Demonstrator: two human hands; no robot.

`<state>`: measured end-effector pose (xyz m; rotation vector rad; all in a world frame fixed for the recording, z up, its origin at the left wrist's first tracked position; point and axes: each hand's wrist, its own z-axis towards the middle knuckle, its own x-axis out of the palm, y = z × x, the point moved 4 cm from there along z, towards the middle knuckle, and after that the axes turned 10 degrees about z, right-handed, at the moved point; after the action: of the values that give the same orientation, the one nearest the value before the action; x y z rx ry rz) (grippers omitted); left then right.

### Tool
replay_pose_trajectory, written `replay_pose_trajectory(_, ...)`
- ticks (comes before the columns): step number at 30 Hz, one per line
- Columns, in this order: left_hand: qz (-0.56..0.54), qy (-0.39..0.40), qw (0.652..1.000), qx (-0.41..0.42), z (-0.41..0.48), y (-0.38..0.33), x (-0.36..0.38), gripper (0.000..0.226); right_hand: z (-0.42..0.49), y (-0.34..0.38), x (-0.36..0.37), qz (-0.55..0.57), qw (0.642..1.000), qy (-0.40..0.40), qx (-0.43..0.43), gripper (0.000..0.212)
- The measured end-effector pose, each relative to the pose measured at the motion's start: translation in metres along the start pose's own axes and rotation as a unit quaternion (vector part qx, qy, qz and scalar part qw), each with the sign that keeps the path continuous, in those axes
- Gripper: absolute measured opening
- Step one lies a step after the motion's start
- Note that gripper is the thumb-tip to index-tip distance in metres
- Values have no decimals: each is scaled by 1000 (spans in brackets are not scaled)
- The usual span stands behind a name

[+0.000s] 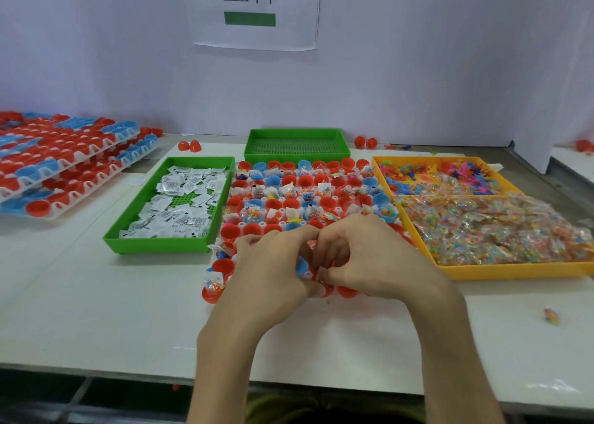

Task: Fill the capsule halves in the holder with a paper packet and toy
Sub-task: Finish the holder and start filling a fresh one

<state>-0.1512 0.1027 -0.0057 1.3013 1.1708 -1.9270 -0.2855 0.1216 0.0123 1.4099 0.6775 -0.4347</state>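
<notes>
Since only the head view comes through, I go by that alone. Both hands meet over the near rows of the holder [282, 223], a white rack seated with red and blue capsule halves [291, 203]. The left hand [273, 266] and the right hand [373, 256] have their fingers curled inward, and the knuckles of one press against the knuckles of the other. Their tips bunch together above a blue half [302, 266] in the rack. I cannot tell what they pinch, if anything, because the fingers cover that spot.

Many halves in the middle rows already hold a folded packet or a small clear bag of coloured bits, while those in the far row show bare insides. At the near left corner, one red half carries a packet and bag [214, 280].

The paper packets [180, 205] lie heaped in a green tray [154, 246] just left of the holder. To the right sits an orange tray [514, 272], touching the holder's edge. Its far compartment holds bright plastic toys [434, 174], and its near one a pile of clear bead bags [498, 230].

Behind the holder stands a second green tray [295, 134] with a perforated floor. Loose red halves [189, 146] lie beside it. Stacked racks of halves [64, 169] sit at far left on the white table [96, 295]. One stray bag [551, 316] lies at far right. A printed sheet [257, 8] hangs on the wall.
</notes>
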Motion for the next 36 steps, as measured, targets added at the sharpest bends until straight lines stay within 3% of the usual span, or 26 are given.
replay_pose_trajectory(12,15,-3,1000,4,1,0,2,43,-1,0,0,2,1000,17,4,19)
replay_pose_trajectory(18,3,-6,1000,5,0,-1,2,47,-3,0,-2,-5,1000,-8,-6,21)
replay_pose_trajectory(29,9,1,1000,-1,0,0,2,44,-2,1,-2,10,1000,15,1,29)
replay_pose_trajectory(36,0,2,1000,8,-2,-1,-2,39,-3,-1,-2,8,1000,24,-11,21)
